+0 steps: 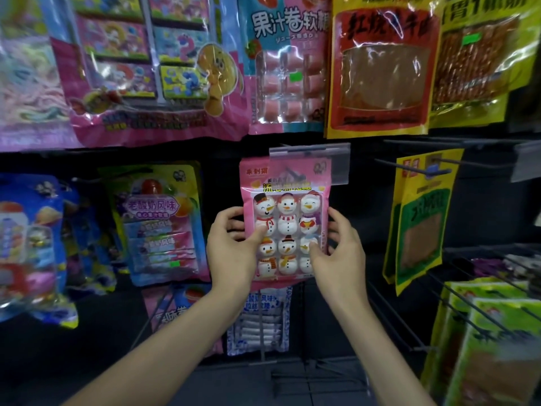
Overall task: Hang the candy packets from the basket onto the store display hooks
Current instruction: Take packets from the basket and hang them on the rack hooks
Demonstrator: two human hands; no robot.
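Observation:
A pink candy packet (285, 200) with snowman sweets is held upright at the middle of the display. My left hand (231, 247) grips its left edge, thumb on the front. Along the right edge, my right hand (339, 253) grips it the same way. The packet's top sits behind the clear price-tag holder (310, 162) of a display hook (292, 172); whether the hook passes through the packet's hole is blurred. No basket is in view.
Hung packets surround it: a pink-blue packet (161, 221) to the left, a yellow-green one (421, 218) to the right, larger bags (287, 63) on the row above, a blue-white packet (260, 320) below. Bare black hooks (395, 315) jut out at lower right.

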